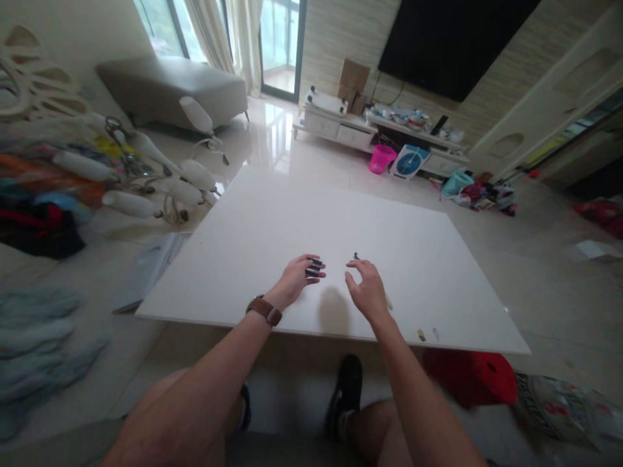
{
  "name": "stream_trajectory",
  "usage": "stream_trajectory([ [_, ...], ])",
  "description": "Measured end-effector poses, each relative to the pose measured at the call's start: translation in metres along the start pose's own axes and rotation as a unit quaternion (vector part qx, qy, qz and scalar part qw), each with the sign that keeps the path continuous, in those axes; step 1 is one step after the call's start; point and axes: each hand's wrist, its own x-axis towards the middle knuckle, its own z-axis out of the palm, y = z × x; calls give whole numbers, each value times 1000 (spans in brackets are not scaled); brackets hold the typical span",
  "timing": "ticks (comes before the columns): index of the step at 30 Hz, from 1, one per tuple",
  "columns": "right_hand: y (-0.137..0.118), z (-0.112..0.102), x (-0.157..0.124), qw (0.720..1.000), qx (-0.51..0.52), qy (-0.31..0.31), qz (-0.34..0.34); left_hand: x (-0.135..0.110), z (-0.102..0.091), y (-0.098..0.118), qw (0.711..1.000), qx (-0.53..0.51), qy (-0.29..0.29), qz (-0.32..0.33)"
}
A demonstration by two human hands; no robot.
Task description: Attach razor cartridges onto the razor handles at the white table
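Note:
My left hand (294, 279), with a brown watch strap (264, 310) at the wrist, holds small black bar-like pieces (314, 267) in its fingers, over the white board (302, 214). Their exact kind is too small to make out. To the right, my right hand (366, 288) is held with thumb and fingers apart. A small dark, hooked thing (356, 255) shows just beyond its fingertips; whether they touch it I cannot tell. Partly behind that hand lies a thin pale object (388, 301). A small yellow-and-dark item (421, 335) and a clear piece (435, 334) lie near the front edge.
White lamp shades on curled arms (182, 188) stand left of the board. A red roll (472, 376) and a printed plastic bag (564, 402) are on the floor at right. Beyond are a pink basket (382, 158), a blue-and-white fan (409, 161) and a low cabinet (335, 126).

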Motion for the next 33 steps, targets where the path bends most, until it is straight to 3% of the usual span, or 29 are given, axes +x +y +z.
stream_trajectory([
  [3, -37, 2, -3, 998, 48, 14, -25, -4, 2, -7, 999, 10, -36, -3],
  [6, -48, 4, -5, 997, 68, 21, -31, -11, 7, -14, 997, 17, -78, 1],
  [12, -44, 2, -12, 999, 39, 12, -28, -22, 22, -28, 992, 27, -119, 37],
  [21, -30, -7, -17, 999, -12, 9, -39, -17, 39, -40, 990, 36, -123, 58],
  [27, -25, 4, -11, 998, 60, -14, -12, -11, 31, -41, 989, 75, -103, 80],
  [33, -26, 11, -10, 997, 72, -26, -30, -9, 24, -41, 981, 131, -99, 107],
])
